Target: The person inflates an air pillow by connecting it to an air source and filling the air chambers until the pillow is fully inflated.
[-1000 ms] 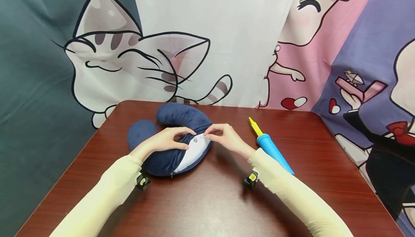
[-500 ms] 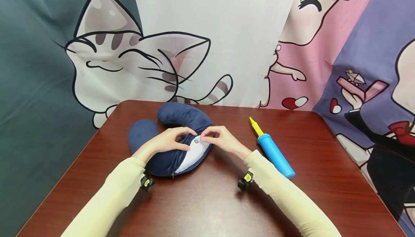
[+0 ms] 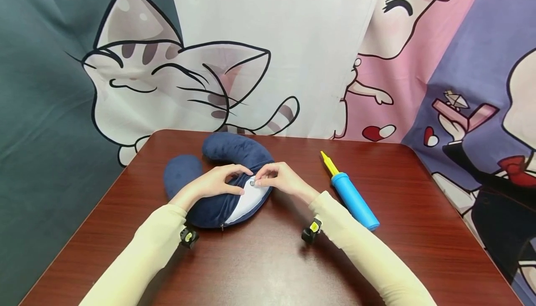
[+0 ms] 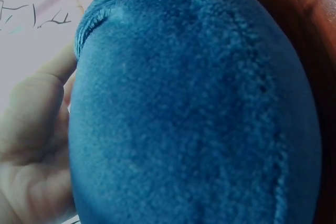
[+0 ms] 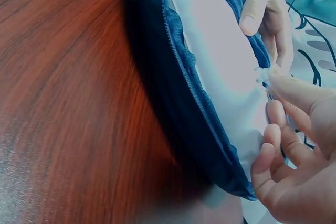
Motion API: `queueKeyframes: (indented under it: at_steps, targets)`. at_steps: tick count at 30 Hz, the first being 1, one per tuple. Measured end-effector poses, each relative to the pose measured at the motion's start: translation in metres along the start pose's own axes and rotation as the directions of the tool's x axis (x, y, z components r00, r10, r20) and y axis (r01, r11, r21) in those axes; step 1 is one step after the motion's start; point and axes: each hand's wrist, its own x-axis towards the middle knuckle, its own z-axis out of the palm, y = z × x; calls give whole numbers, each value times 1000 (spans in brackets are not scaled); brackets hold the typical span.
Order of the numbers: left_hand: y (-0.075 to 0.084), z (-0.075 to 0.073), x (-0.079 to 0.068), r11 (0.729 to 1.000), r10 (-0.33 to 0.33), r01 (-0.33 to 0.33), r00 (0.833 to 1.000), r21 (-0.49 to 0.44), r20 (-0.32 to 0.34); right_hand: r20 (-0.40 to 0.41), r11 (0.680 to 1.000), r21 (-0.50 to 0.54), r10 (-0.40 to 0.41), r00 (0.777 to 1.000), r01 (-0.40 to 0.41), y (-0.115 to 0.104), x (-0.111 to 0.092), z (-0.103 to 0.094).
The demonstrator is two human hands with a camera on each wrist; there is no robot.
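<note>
A navy plush U-shaped neck pillow (image 3: pixel 238 149) lies on the table, its zipped cover open over a smooth white inner bladder (image 3: pixel 248 205). My left hand (image 3: pixel 218 180) holds the cover beside the opening, thumb and fingers spread. In the right wrist view its thumb (image 5: pixel 253 17) lies on the cover's edge. My right hand (image 3: pixel 284 178) pinches the small clear air valve (image 5: pixel 260 75) on the white bladder between thumb and index finger. Blue plush fills most of the left wrist view, with part of the left hand (image 4: pixel 34 124) along its side.
A blue hand pump (image 3: pixel 355 201) with a yellow nozzle (image 3: pixel 329 162) lies to the right of the pillow on the reddish-brown wooden table (image 3: pixel 259 269). Behind the table hangs a cartoon-printed cloth (image 3: pixel 276 27).
My right hand has moved left from the far edge of the opening to the valve, and its fingertips have closed on it. The left hand and pillow have hardly moved.
</note>
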Motion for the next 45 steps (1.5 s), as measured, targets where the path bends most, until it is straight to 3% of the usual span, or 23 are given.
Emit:
queueKeyframes:
  at_steps: [12, 21, 30, 41, 45]
  targets:
    - [1, 1, 0, 1000, 3, -3, 1000, 11, -1, 63, 996, -51, 71, 995, -68, -6, 1, -4]
    - [-1, -1, 0, 1000, 12, -12, 1000, 8, 3, 83, 989, -151, 3, 997, 9, -1, 5, -2]
    - [-2, -2, 0, 1000, 4, -4, 1000, 3, 1, 33, 969, -234, -75, 997, 81, -6, 3, 7]
    - [-5, -2, 1, 1000, -18, 18, 1000, -16, 13, -42, 947, -318, -65, 997, 48, -10, 2, 21]
    - [-5, -2, 2, 999, -26, 27, 999, -29, 25, -76, 936, -353, -29, 997, 0, -12, 2, 25]
